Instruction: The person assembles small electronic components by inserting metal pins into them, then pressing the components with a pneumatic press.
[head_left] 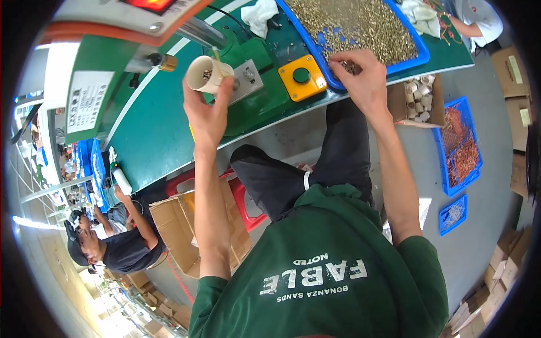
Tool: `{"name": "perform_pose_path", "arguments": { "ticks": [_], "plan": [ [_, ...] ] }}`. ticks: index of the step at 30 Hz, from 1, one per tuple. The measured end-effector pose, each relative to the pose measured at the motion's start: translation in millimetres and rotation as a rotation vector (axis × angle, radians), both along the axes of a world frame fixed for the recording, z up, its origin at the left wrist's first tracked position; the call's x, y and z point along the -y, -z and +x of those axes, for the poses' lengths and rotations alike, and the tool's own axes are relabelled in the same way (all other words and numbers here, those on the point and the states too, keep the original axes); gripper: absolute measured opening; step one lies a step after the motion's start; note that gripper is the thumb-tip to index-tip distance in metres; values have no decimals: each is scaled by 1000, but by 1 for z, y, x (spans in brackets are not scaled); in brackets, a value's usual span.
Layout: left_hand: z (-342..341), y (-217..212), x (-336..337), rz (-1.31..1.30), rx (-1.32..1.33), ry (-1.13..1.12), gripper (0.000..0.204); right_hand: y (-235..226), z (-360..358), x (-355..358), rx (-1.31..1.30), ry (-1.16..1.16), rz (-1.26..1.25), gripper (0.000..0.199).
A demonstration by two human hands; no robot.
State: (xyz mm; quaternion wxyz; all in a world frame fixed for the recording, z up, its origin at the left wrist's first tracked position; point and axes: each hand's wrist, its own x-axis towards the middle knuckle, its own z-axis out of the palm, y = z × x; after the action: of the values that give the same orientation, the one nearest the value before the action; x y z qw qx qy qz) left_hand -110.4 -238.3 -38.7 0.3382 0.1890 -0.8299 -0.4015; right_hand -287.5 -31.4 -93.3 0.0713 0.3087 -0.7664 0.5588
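Observation:
My left hand point(207, 115) is wrapped around a cream paper cup point(209, 84), tilted so that small metal pieces point(207, 74) show inside it. Just right of the cup is a metal block point(247, 79) on the green base of a press machine. My right hand point(363, 79) is at the near left corner of a blue tray point(426, 55), its fingers curled together. Whatever they pinch is hidden. Brass-coloured small parts point(360, 25) are heaped in that tray. Between my hands a yellow box point(284, 80) carries a round green button point(301, 75).
The press head point(96, 84) overhangs the green table point(155, 132) at left. Below the table's right edge are a carton of paper cups point(420, 98) and a blue basket of copper-coloured parts point(463, 147). An open carton point(177, 225) stands by my left arm. Other people point(121, 248) work nearby.

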Motion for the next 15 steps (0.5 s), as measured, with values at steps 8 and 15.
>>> {"name": "perform_pose_path", "arguments": {
  "ticks": [8, 15],
  "plan": [
    [78, 35, -14, -598, 149, -435, 40, -9, 0, -10, -53, -126, 112, 13],
    [105, 66, -11, -591, 72, -358, 41, -42, 19, 5, -454, -417, 54, 13]
  ]
}}
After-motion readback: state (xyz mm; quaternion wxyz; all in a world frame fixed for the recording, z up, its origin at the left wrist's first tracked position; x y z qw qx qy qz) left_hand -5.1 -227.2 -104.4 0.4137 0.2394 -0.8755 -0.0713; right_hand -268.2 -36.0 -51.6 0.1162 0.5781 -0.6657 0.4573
